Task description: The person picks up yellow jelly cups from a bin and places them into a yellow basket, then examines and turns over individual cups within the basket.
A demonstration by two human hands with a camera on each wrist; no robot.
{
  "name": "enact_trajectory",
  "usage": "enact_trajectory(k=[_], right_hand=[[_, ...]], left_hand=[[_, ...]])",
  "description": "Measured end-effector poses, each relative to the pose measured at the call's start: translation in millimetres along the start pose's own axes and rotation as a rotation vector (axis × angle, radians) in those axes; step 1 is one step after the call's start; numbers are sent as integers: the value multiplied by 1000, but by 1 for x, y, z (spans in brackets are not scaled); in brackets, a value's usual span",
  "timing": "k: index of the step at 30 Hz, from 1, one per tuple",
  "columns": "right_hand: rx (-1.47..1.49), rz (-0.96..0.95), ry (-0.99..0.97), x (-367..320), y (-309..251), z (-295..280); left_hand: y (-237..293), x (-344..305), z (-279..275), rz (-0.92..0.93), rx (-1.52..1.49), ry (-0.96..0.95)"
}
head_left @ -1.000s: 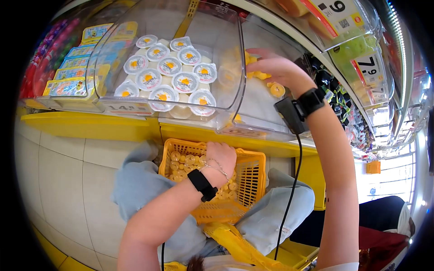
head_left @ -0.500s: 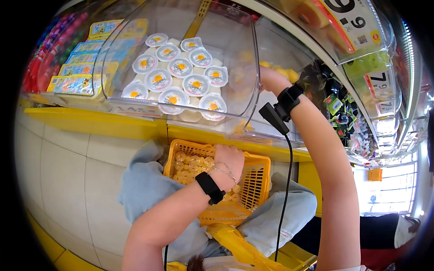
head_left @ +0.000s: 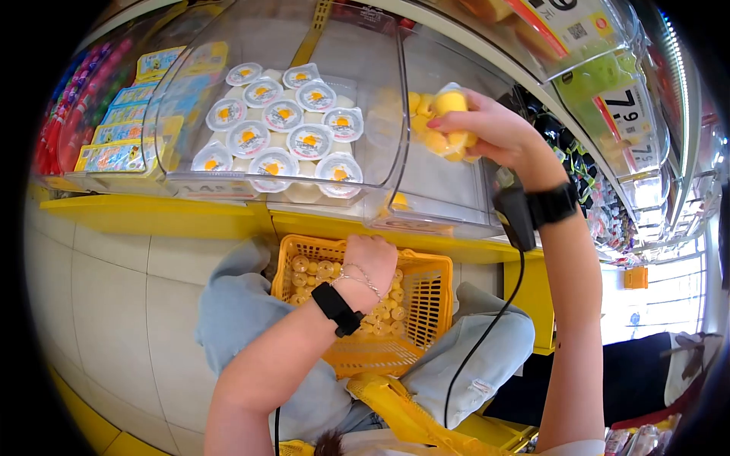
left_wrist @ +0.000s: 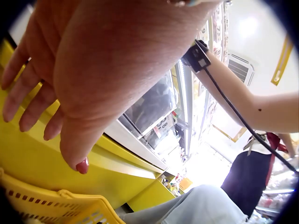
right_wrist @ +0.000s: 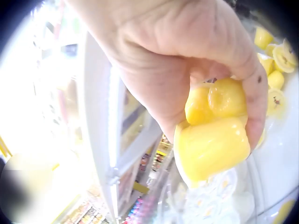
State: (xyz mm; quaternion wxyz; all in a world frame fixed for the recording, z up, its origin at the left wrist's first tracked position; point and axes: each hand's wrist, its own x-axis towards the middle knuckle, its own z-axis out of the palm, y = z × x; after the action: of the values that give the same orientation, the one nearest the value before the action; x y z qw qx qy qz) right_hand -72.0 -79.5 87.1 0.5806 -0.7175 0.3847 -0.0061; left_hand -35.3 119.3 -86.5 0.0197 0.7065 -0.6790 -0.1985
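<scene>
Over the clear bin, the right hand (head_left: pixel 494 129) grips several yellow jelly cups (head_left: pixel 452 104); in the right wrist view the fingers and thumb of that hand (right_wrist: pixel 187 60) curl round the cups (right_wrist: pixel 215 147). More yellow cups (right_wrist: pixel 275 79) lie in the bin behind it. Above the yellow basket (head_left: pixel 365 365), which holds many small yellow cups (head_left: pixel 391 308), is the left hand (head_left: pixel 371 262), near the basket's back rim. In the left wrist view the fingers of the left hand (left_wrist: pixel 70 79) hang relaxed, spread and hold nothing, with the basket (left_wrist: pixel 60 203) below.
White-lidded cups (head_left: pixel 283 115) fill the neighbouring clear bin, with blue and yellow packets (head_left: pixel 114 156) left of it. Price tags (head_left: pixel 625 114) hang at the upper right. The basket stands between the person's knees (head_left: pixel 471 365). A dark-clothed person (head_left: pixel 578 387) is at the right.
The right hand was reaching down among the yellow cups in the bin; it has risen with several gripped. The left hand stays over the basket, and the head view has shifted slightly.
</scene>
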Motion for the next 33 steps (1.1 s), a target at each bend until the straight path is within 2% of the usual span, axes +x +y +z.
enact_trajectory(k=[2,5,8,11,14,17,20,21,24,25,28,32,33], right_hand=[[27,-66,60,-42,-1,9],[112,-182,-51,-83,28,11],[319,-164,-281,-118,61,23],[435,-34,-443,-132,102,35],[481,-32,-530,-124,157,44],[704,91,-527,-112,201,47],[787,211,-344,-114,204,52],[820,272,-330,-113,198,54],[860,328,-209,-101,226,73],[786,324,-216,-100,230,77],[835,379,-218,-99,232,84],[867,391,-192,-102,238,85],[868,378,-174,-103,238,86]], left_hand=[[-1,-1,0,18,3,6],[-3,-5,3,88,-42,71],[-4,-3,7,175,-86,75],[-3,2,14,217,-178,81],[2,8,20,290,-588,-26],[25,7,5,0,-1354,-517],[30,10,24,-424,-1818,-705],[30,12,33,-451,-1859,-702],[31,15,47,-547,-1984,-674],[30,17,57,-544,-2075,-663],[26,18,56,-477,-2048,-713],[34,13,49,-557,-2009,-669],[32,14,51,-551,-2018,-709]])
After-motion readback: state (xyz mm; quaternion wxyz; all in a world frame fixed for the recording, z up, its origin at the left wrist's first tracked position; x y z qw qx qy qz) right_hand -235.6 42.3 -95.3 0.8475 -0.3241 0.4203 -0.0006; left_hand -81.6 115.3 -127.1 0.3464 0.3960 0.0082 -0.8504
